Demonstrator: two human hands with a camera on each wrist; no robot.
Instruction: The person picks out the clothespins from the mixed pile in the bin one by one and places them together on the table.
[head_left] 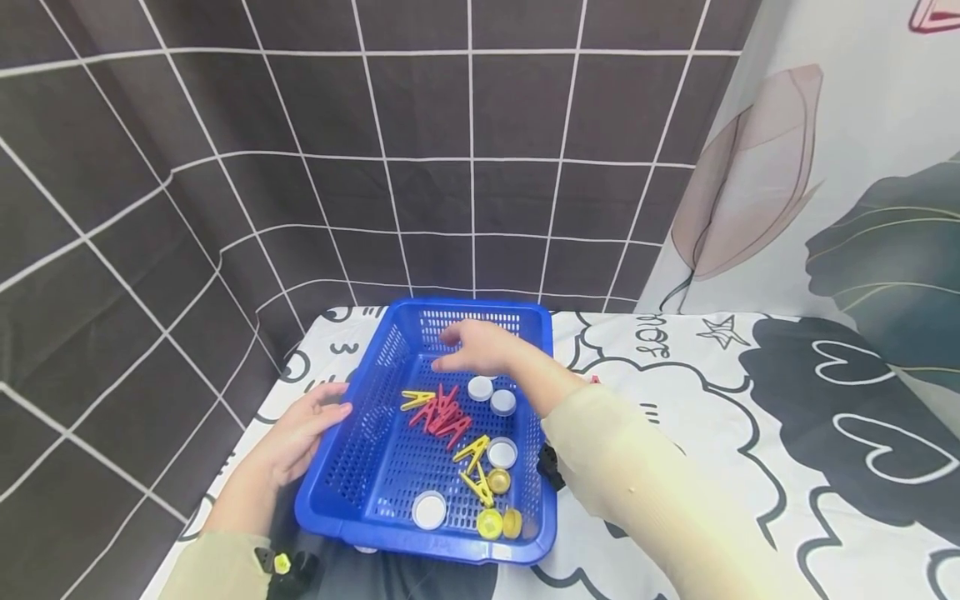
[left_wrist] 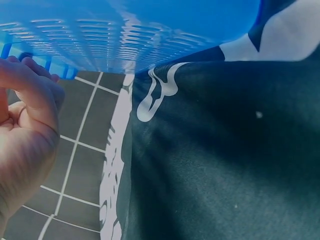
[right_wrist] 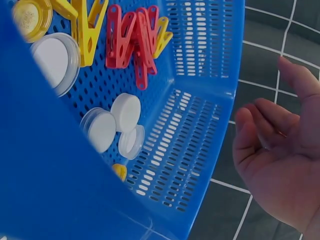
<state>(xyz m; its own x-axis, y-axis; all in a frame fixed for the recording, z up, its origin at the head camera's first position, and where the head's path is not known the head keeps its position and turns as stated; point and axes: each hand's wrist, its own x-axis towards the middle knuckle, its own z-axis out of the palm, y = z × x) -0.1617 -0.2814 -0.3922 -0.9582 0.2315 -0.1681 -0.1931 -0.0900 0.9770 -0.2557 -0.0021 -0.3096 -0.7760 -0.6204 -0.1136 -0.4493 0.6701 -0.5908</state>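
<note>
A blue plastic basket (head_left: 311,508) stands in front of me, holding red clothespins (head_left: 442,415), yellow clothespins (head_left: 472,450) and several white and yellow lids. My right hand (head_left: 483,348) is over the far part of the basket, fingers loosely bent and nothing in them. The right wrist view shows the same hand (right_wrist: 280,145) apart from the basket wall (right_wrist: 200,135). At the basket's left rim is my left hand (head_left: 300,429), its fingertips by the edge. In the left wrist view the left hand (left_wrist: 30,110) is partly cut off, its fingers loosely bent.
White lids (head_left: 429,510) and yellow lids (head_left: 490,524) lie spread along the basket's right and near sides. A patterned cloth (head_left: 675,433) covers the table. Behind stands a dark wall covering with white grid lines (head_left: 420,192). A small red thing (head_left: 595,380) shows beside my right sleeve.
</note>
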